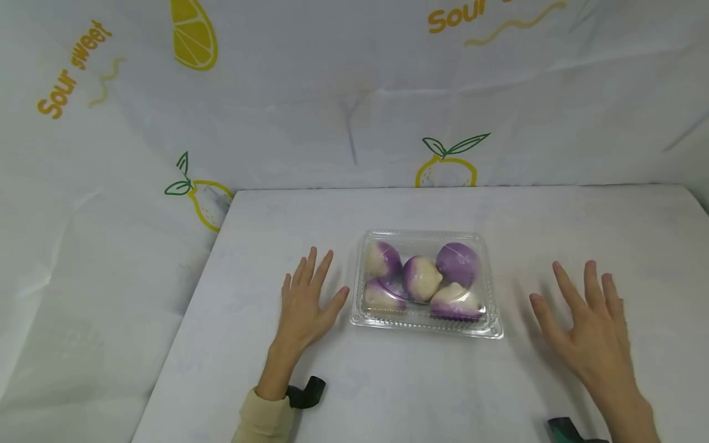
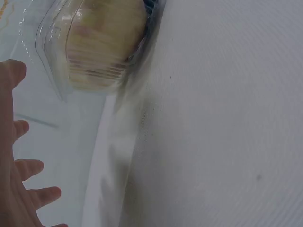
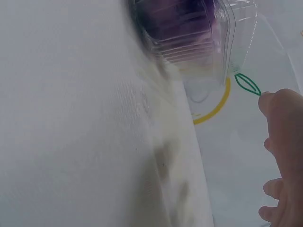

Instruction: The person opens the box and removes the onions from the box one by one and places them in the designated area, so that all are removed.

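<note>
A clear plastic clamshell box (image 1: 426,322) lies closed on the white table. Through its lid show several round purple-and-cream items (image 1: 423,279), perhaps turnips or buns. To the left of the box my left hand (image 1: 304,311) is spread, fingers straight, close to its side but apart from it. On the other side my right hand (image 1: 595,332) is also spread with nothing in it, farther from the box. Both wrist views show the box's near side, the left one with a cream item (image 2: 104,42) and the right one with a dark purple item (image 3: 177,23).
The white table (image 1: 421,394) meets an upright white cloth (image 1: 310,123) with lemon prints at its back edge. More of this cloth hangs along the left. Dark wrist-worn pieces (image 1: 307,392) sit by both wrists.
</note>
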Available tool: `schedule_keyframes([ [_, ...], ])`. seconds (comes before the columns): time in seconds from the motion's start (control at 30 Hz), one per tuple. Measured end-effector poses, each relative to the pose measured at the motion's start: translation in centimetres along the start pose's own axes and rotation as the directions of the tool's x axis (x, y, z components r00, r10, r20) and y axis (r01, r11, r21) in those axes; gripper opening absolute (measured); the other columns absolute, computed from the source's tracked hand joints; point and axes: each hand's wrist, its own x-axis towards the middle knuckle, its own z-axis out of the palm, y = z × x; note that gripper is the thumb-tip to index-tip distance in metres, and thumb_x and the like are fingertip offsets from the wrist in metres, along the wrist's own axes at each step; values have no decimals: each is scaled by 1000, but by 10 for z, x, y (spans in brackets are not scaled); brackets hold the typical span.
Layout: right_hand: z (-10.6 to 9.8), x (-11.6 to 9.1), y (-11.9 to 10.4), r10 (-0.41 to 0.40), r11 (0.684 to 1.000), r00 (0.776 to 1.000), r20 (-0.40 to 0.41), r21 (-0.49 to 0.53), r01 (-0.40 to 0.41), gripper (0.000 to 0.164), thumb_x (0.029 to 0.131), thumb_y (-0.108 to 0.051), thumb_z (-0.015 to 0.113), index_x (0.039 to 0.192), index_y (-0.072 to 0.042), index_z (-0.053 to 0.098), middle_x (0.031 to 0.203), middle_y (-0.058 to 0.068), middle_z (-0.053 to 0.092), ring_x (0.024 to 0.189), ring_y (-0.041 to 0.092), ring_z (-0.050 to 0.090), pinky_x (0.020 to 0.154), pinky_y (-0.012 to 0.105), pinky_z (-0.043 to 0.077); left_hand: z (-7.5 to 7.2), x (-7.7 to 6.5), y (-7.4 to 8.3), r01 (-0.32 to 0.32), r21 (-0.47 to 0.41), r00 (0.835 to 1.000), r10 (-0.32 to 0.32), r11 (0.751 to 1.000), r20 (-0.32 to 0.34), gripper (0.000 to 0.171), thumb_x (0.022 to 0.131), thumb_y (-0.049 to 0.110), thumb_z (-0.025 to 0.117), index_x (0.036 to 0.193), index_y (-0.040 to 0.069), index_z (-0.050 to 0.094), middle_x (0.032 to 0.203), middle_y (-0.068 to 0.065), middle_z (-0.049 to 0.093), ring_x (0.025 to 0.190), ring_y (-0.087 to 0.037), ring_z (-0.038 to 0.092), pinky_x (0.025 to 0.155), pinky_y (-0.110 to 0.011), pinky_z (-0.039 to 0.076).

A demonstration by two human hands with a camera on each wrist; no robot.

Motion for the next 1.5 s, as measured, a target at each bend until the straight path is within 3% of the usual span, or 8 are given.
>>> schedule_keyframes([
  [0.37,10,-7,-29,-32,955,998,-61,294,48,65,100,-23,63,159,-19,38,171,20,13,155,56,11,105,89,12,13,-5,22,10,-386,997,18,923,69,87,94,43,63,165,28,16,172,-13,19,157,-38,24,117,-74,28],
  [0.47,18,-8,-39,-65,916,995,-75,390,89,64,99,-16,64,159,-19,40,171,18,18,155,49,20,128,51,26,19,-4,27,-12,-480,996,50,877,67,91,93,46,64,166,24,14,172,-14,16,157,-38,24,118,-72,28],
  [0.6,25,-1,-50,-63,866,997,-44,494,77,62,103,-13,59,159,-23,37,171,13,20,154,17,31,103,-3,30,30,5,31,-54,-596,997,75,801,10,93,93,52,62,166,19,14,172,-17,14,154,-41,30,119,-66,33],
  [0.97,37,13,-69,-50,770,994,97,638,-24,67,103,-13,59,162,-21,29,172,15,11,150,51,28,98,-3,34,46,8,37,-66,-748,998,58,660,-37,102,89,70,59,165,16,18,170,-20,19,152,-47,32,117,-72,30],
  [1.07,38,12,-69,-68,770,991,117,638,-22,70,101,-12,61,162,-23,30,172,15,10,150,54,26,107,6,36,48,7,36,-76,-774,997,68,629,-42,104,86,72,60,165,18,19,171,-17,20,151,-49,32,116,-75,28],
  [1.17,39,12,-69,-84,757,988,129,653,-20,70,101,-11,61,162,-21,29,172,17,12,149,59,24,124,47,35,51,5,36,-85,-794,995,89,601,-40,108,83,74,63,165,20,19,171,-15,19,151,-49,31,115,-78,25],
  [1.27,41,13,-70,-96,745,986,134,667,-18,71,100,-9,62,162,-19,29,172,19,13,147,64,22,108,83,24,52,3,36,-98,-803,993,113,587,-39,117,77,80,66,166,21,16,172,-14,17,152,-49,28,114,-80,23],
  [1.5,41,20,-70,-137,768,982,132,640,21,70,98,-9,64,161,-17,32,171,20,14,146,66,20,103,86,25,57,-2,30,-160,-799,981,181,579,-65,139,66,85,73,166,13,8,172,-21,7,156,-49,17,117,-77,20],
])
